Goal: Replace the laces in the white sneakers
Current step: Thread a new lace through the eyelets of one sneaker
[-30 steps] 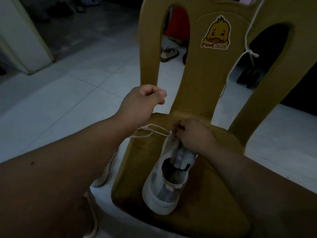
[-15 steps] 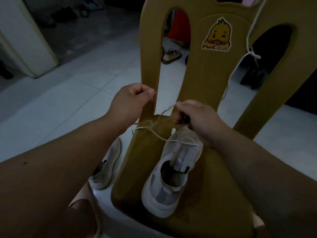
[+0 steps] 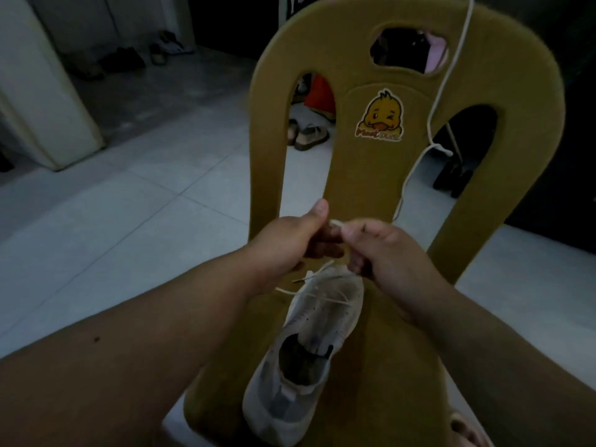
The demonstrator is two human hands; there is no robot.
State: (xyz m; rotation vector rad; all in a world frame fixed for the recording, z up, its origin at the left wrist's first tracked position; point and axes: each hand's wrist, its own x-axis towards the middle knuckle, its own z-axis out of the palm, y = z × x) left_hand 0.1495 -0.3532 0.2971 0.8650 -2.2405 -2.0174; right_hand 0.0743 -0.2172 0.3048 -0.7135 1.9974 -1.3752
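- The sneaker [image 3: 309, 350] is lying on the seat of the chair [image 3: 269, 162], with its toe pointing at the backrest, its heel toward the camera and its opening facing up.
- A lace [image 3: 324, 297] is crossing the toe end in a few slack lines, and its loose ends are trailing off to the left onto the seat.
- The left hand [image 3: 283, 246] is hovering just above the toe. Its fingers are curled and its thumb is raised, and it is pinching a short white bit of lace at its fingertips.
- The right hand [image 3: 390, 253] is hanging right beside it, nearly touching, with thumb and forefinger pinching that same bit. Its lower fingers are clenching close to the toe, but I cannot tell whether they are gripping any lace.
- A white cord [image 3: 435, 101] is hanging down over the backrest — knotted partway, beside the right cut-out.
- A duck sticker [image 3: 382, 116] is sitting on the middle slat.
- Sandals [image 3: 311, 136] are showing through the left cut-out, lying on the tiled floor [image 3: 145, 204] behind the chair.
- More shoes [image 3: 167, 43] are lying far back, in the dim part of the room.
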